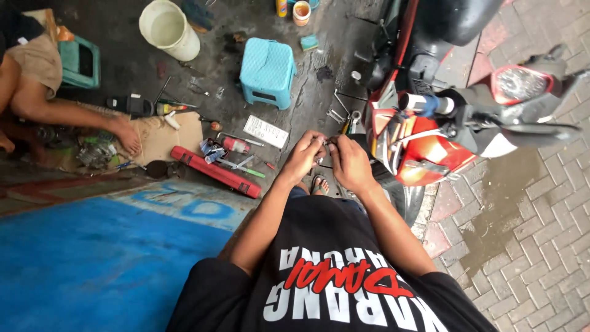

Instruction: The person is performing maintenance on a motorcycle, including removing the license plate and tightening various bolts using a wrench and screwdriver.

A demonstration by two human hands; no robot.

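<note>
While I'm watching from the head view, both hands are meeting in front of the chest over a small metal part [327,145], too small for me to identify. Scanning left to right: a co-worker's arm [74,114] is resting on cardboard [178,136] at far left, next to a white bucket [169,27], a long red tool case [215,172] and a teal stool [267,71]. Left hand [304,157] is pinching the part, fingers narrow and curled. Right hand [350,163] is closing on the same part from the other side, fingertips touching the left ones. Loose wrenches [341,110] are lying on the wet floor just beyond the hands. Red motorcycle [430,123] is standing right of them, front panels looking opened up. My read: work is mid-way, with the bike apparently apart, tools spread, and the part out and being handled, not fitted
</note>
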